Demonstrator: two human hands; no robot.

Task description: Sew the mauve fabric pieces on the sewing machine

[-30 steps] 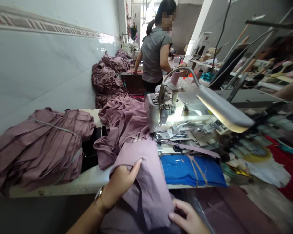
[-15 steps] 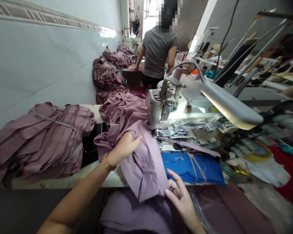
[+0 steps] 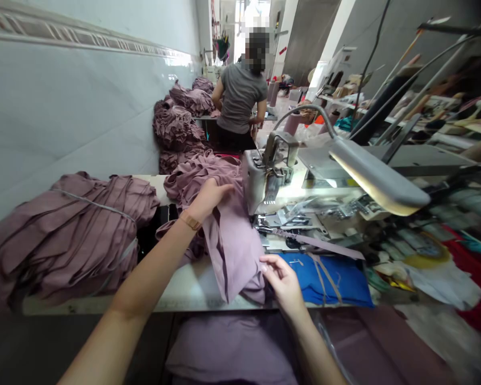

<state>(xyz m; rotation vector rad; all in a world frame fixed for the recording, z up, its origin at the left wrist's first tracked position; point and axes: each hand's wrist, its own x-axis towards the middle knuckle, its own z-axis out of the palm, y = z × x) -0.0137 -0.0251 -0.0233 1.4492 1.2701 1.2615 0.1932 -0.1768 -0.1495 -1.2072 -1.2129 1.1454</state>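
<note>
A mauve fabric piece [image 3: 240,240] lies over the table edge in front of the sewing machine [image 3: 264,176]. My left hand [image 3: 211,197], with a watch on the wrist, is closed on its upper part, thumb pointing right; the fingertips are hidden by the cloth. At the piece's lower right edge, my right hand [image 3: 278,275] pinches the fabric between thumb and fingers. Behind my left hand, more mauve cloth [image 3: 200,171] lies heaped beside the machine head. A narrow mauve strip [image 3: 324,245] runs right from the needle area.
A tied bundle of mauve pieces [image 3: 84,230] lies on the left of the table [image 3: 176,291]. Blue fabric [image 3: 324,278] covers the front right. A lamp [image 3: 379,174] hangs over the machine. Farther back, a person in a grey shirt [image 3: 240,96] is beside mauve piles [image 3: 176,123].
Both hands have moved up and away from me, drawing the fabric's lower end up toward the table. My right hand has closed on its edge. The person behind has lowered and shifted left.
</note>
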